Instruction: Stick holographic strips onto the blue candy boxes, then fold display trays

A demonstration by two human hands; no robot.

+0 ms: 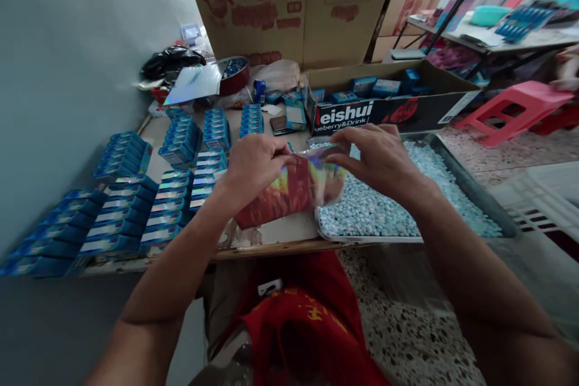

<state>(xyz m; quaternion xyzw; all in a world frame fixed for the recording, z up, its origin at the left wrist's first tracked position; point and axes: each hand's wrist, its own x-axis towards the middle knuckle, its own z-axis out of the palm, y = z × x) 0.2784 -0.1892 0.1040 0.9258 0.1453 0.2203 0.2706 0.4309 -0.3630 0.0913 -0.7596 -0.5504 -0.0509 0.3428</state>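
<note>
My left hand (257, 163) is closed, its thumb and fingers pinching the top edge of a shiny red foil packet (283, 196). The packet's right part has a rainbow sheen and is blurred. My right hand (384, 160) pinches at that shiny end, fingertips close together. Below and right of the hands lies a metal tray (371, 240) filled with small pale blue and white tablets (384, 214). Left of my left hand stand rows of small blue boxes (167, 208) with open-looking, shiny flaps.
Behind the tray sits a long open carton (393, 114) holding blue boxes. A tall cardboard box (294, 18) rises at the back. A red round tin (235, 78) and a black plastic bag (172, 61) are at back left. A pink stool (513, 111) and white crate (538, 205) stand right.
</note>
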